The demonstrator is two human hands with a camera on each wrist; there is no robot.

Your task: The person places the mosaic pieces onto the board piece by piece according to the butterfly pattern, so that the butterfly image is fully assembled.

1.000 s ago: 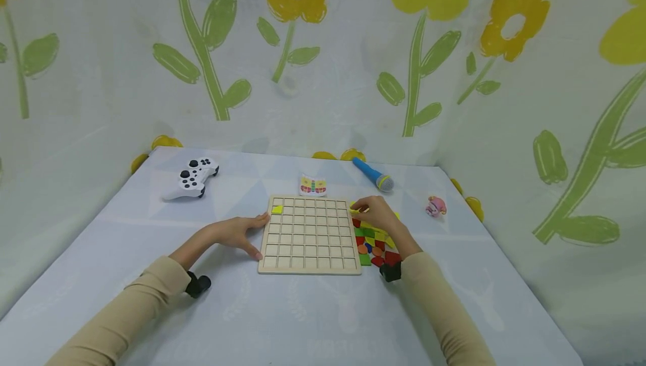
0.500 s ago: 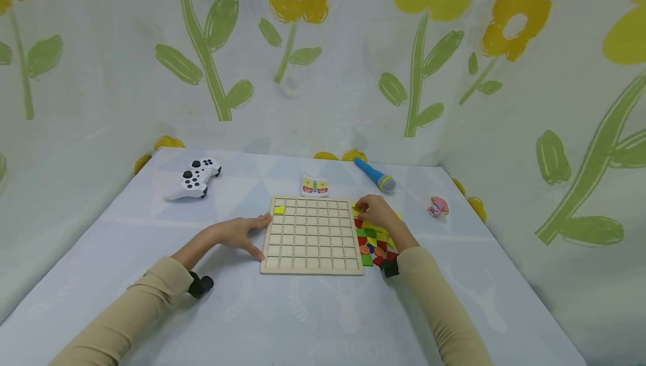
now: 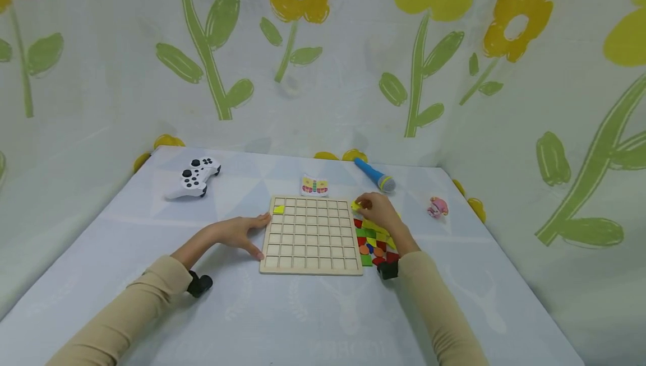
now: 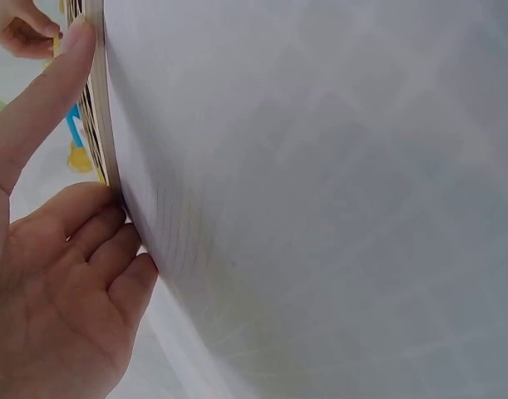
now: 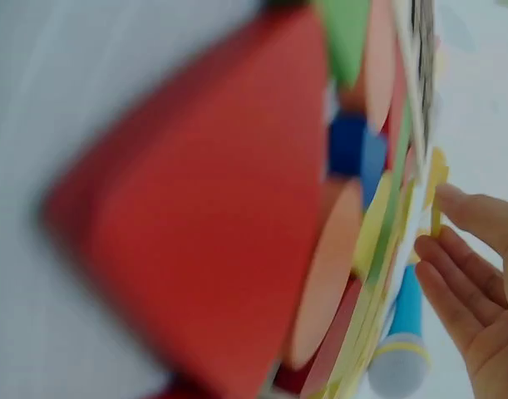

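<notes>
A wooden grid board (image 3: 310, 240) lies flat on the table, with one yellow tile (image 3: 278, 209) in a cell near its far left corner. My left hand (image 3: 236, 233) touches the board's left edge, thumb near the front corner and fingers further back; the left wrist view shows the thumb (image 4: 50, 96) on the rim. My right hand (image 3: 379, 212) is over the far end of a pile of coloured pieces (image 3: 370, 232) right of the board. Between its thumb and fingers it pinches a thin yellow tile (image 5: 437, 179), whose full shape is hidden.
Behind the board stands a small card (image 3: 314, 186) with a coloured butterfly pattern. A blue toy microphone (image 3: 373, 175) lies at the back, a white game controller (image 3: 194, 178) at back left, and a small pink figure (image 3: 437, 207) at right.
My right hand has shifted slightly right and up, and the yellow tile at its fingertips now shows more. The left hand stays at the board's edge.
</notes>
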